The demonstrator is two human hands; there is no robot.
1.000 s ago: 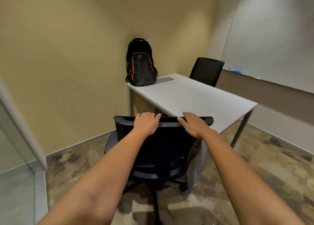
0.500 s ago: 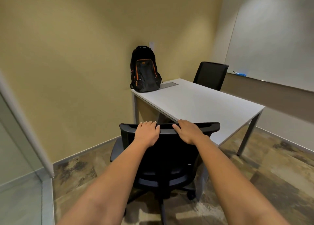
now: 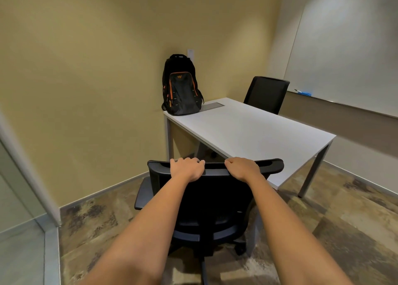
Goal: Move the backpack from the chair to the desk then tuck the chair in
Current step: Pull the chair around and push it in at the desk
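A black backpack with orange trim stands upright on the far left corner of the white desk, against the yellow wall. A black office chair sits at the desk's near end, its back toward me. My left hand and my right hand both grip the top edge of the chair's backrest, fingers curled over it. The seat front lies under the desk edge, hidden by the backrest.
A second black chair stands at the desk's far side. A whiteboard with a blue marker on its ledge covers the right wall. A glass partition and its frame stand at the left. Patterned carpet lies around the desk.
The chair has rolled forward toward the desk with both hands on its backrest, and my view has moved with it. The backpack has not moved.
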